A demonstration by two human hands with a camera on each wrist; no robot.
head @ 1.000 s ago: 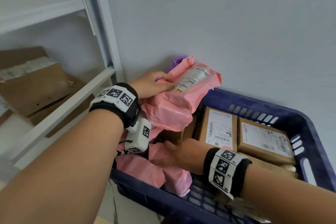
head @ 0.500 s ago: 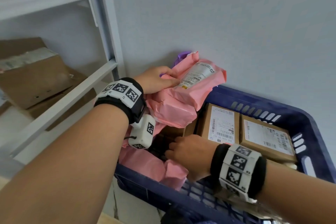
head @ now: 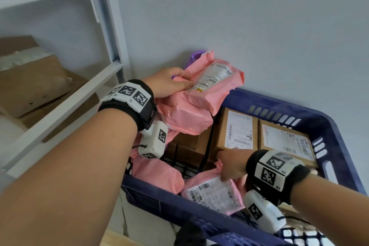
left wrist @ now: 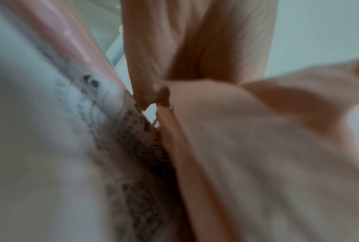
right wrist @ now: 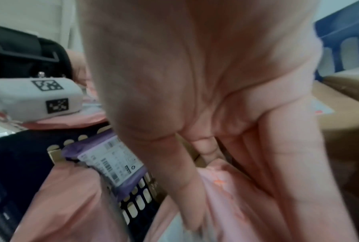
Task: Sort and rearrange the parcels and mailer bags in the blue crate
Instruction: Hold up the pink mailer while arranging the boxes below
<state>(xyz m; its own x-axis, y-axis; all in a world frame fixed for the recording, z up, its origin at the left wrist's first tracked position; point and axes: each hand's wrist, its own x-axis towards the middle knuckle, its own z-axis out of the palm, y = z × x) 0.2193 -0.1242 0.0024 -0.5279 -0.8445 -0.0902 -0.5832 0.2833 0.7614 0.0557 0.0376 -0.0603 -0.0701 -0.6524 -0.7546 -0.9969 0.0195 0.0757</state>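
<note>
The blue crate (head: 283,111) stands against the wall. My left hand (head: 169,83) grips the top of a stack of pink mailer bags (head: 209,90) leaning in the crate's far left corner; a purple bag (head: 196,56) peeks out behind them. In the left wrist view a bag's white label (left wrist: 60,131) is close and blurred. My right hand (head: 228,167) pinches the edge of another pink mailer bag (head: 214,192), label up, at the near side. Two labelled cardboard parcels (head: 238,132) (head: 285,141) lie side by side toward the far right.
A purple mailer bag (right wrist: 110,162) lies on the crate's slotted floor beside my right hand. One more pink bag (head: 157,173) rests on the near left rim. A white shelf rack (head: 65,104) holding brown cartons (head: 32,84) stands to the left.
My right hand has drawn a pink mailer bag toward the near side, its label now face up. My left hand keeps its hold on the pink stack.
</note>
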